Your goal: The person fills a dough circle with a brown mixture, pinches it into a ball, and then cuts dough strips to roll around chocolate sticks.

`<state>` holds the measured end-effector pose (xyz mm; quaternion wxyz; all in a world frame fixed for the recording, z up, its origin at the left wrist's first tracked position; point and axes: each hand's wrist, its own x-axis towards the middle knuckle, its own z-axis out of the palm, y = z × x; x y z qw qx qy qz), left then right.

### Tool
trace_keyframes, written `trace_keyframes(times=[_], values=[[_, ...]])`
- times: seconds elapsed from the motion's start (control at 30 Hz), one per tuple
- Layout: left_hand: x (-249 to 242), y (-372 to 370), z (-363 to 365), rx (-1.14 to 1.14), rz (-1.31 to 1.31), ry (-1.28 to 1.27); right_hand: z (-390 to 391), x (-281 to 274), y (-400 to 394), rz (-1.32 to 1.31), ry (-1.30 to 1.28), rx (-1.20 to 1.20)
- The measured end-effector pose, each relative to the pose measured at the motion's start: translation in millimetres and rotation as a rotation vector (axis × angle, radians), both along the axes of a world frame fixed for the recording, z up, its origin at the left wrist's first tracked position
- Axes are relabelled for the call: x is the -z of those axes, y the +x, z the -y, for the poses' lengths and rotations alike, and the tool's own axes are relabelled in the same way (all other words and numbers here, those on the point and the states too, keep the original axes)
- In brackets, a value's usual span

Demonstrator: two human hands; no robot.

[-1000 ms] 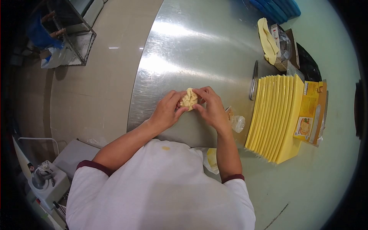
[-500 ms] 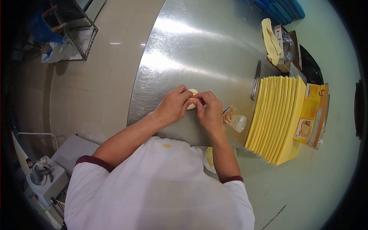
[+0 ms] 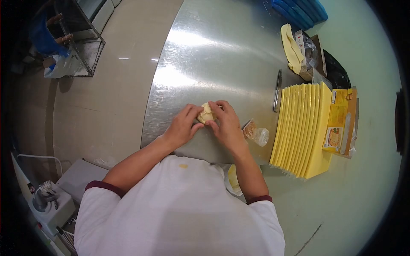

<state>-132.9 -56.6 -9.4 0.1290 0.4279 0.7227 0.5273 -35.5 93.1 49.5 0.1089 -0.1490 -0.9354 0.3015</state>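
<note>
A small, pale yellow piece of dough with folds on its top lies between my hands on the steel table. From its left side, the fingers of my left hand curl against it, the thumb near its lower edge. My right hand holds its right side, with fingers at the top and thumb below. Part of the dough is hidden under my fingers. Right of my right hand is a crumpled clear plastic bag with orange-brown crumbly contents at its open end.
Flat yellow packets in clear film stand in a row on the right, beside a yellow box. A knife lies near them. Farther back are a pale dough strip, an open carton and blue bags. The steel table's edge curves along the left.
My hands have moved apart slightly around the dough, and more of its folded top shows. My left hand has shifted left and down. The whole view has shifted a little.
</note>
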Motion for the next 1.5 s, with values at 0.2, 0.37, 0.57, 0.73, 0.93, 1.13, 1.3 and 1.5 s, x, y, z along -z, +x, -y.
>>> trace_keyframes(times=[0.2,0.37,0.57,0.73,0.93,1.13,1.3,1.5], values=[[6,-7,-14,0.009,-0.097,0.025,7,20,-3,-0.011,0.015,0.069],[9,-4,-22,-0.025,-0.156,-0.049,10,24,-5,0.01,0.066,0.114],[-7,-3,5,-0.018,0.549,0.04,16,6,1,-0.003,0.034,0.153],[14,4,17,-0.12,0.907,0.184,24,14,-13,0.078,0.208,0.2],[3,1,-6,-0.067,1.614,0.373,-6,-7,0,-0.146,-0.487,0.351],[-40,-14,-46,0.232,1.75,0.73,52,-54,-21,-0.303,-0.064,0.163],[-46,-26,-30,0.316,1.847,0.74,67,-70,-21,-0.229,0.136,-0.004],[-87,-48,-8,0.71,1.879,0.727,83,-115,-30,-0.308,0.402,-0.187]])
